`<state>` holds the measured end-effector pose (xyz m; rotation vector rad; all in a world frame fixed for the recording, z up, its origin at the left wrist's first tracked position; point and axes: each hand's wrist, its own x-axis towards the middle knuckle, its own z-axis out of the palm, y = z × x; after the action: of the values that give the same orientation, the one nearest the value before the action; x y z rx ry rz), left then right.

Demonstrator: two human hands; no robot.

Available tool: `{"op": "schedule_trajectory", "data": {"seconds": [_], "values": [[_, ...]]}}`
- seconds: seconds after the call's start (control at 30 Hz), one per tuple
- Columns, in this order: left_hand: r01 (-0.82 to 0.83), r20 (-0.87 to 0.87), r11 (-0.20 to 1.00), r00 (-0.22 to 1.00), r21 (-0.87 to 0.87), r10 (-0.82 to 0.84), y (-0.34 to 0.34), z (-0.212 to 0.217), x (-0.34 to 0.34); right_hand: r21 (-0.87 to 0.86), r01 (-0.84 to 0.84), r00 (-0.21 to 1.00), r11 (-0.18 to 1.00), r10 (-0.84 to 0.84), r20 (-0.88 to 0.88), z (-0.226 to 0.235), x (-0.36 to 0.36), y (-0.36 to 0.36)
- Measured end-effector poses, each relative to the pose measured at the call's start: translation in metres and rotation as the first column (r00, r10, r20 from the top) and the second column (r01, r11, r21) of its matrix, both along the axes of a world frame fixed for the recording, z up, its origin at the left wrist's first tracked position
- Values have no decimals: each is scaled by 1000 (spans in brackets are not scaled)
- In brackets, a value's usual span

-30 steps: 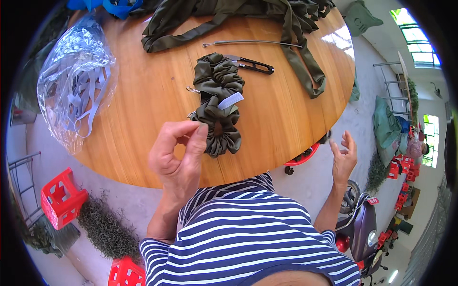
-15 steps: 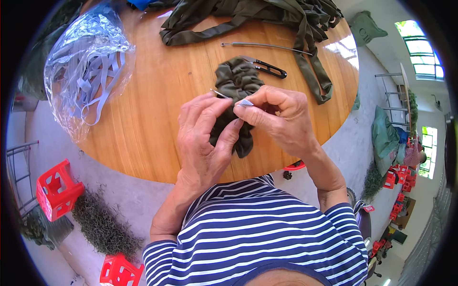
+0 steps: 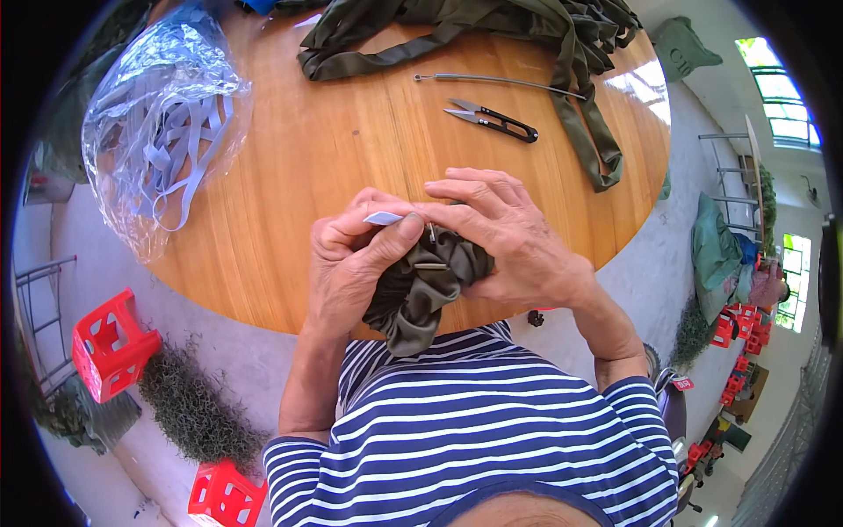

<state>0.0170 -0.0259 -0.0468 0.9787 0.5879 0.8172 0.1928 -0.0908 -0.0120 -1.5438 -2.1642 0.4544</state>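
A dark olive gathered fabric tube point(image 3: 421, 303), bunched like a scrunchie, hangs between my two hands above the table's near edge. My left hand point(image 3: 347, 255) is closed, with a pale elastic band's end point(image 3: 384, 218) pinched at the thumb and index finger. Against the fabric's right side, my right hand point(image 3: 518, 233) grips it; the thumb is hidden and the outer fingers are raised. A thin metal piece point(image 3: 431, 232) shows between the hands at the fabric's top. A small light strip point(image 3: 430, 265) lies across the folds; its kind is unclear.
On the round wooden table point(image 3: 299, 176) lie black thread snips point(image 3: 496, 121), a thin metal rod point(image 3: 492, 81) and piled olive fabric tubes point(image 3: 439, 31). A clear plastic bag point(image 3: 167, 132) of pale elastic bands sits left. Red stools point(image 3: 110, 347) stand on the floor.
The gathered fabric has been lifted toward me and bunched up. The pale band's end has passed from my right hand to my left. The snips now show fully.
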Motion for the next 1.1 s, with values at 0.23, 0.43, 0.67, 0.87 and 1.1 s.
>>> {"op": "schedule_trajectory", "data": {"seconds": [0.23,0.43,0.67,0.87,1.1], "values": [[217,-114,976,970,-6,-217,4,4,-21,326,186,973,927,-219,67,-4,9,-7],[110,-98,974,986,-199,-132,-25,21,-6,447,299,943,843,-333,-3,-18,1,-9],[400,-110,887,895,-233,-432,-18,14,-13,484,192,968,854,-247,51,-25,-4,-3],[564,-168,826,815,14,-554,-5,7,-36,550,264,926,792,-368,86,-31,20,1],[675,-651,685,655,275,-383,1,27,-50,534,316,883,784,-448,136,-43,36,-15]]}}
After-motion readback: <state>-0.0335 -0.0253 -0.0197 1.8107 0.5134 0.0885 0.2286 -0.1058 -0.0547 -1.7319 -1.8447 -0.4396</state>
